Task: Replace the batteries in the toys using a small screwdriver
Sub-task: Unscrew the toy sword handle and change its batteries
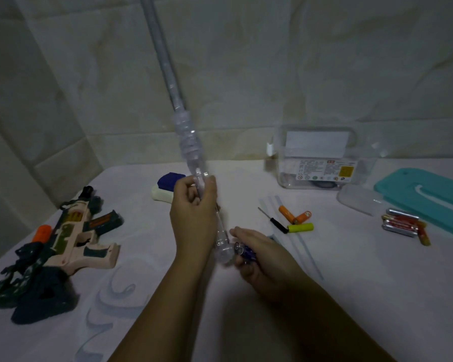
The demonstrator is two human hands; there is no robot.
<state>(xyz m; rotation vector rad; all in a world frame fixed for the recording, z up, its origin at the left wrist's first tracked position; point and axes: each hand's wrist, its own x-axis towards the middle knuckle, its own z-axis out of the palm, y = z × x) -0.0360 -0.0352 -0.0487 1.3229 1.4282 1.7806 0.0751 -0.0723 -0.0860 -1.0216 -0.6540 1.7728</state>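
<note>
My left hand (pixel 194 207) grips the clear plastic toy wand (pixel 187 137) by its handle and holds it tilted, its long shaft rising up and to the left out of view. The wand's round bottom end (pixel 224 250) rests near the table. My right hand (pixel 256 253) holds blue batteries (pixel 245 251) right against that bottom end. The small black-handled screwdriver (pixel 275 221) lies on the table to the right, apart from both hands.
A toy gun (pixel 79 231) and a dark green toy (pixel 29 286) lie at the left. Orange and yellow batteries (pixel 298 220) lie by the screwdriver, red and silver batteries (pixel 406 226) farther right. A clear box (pixel 322 158), a teal lid (pixel 429 197) and a blue-and-white block (pixel 166 188) stand behind.
</note>
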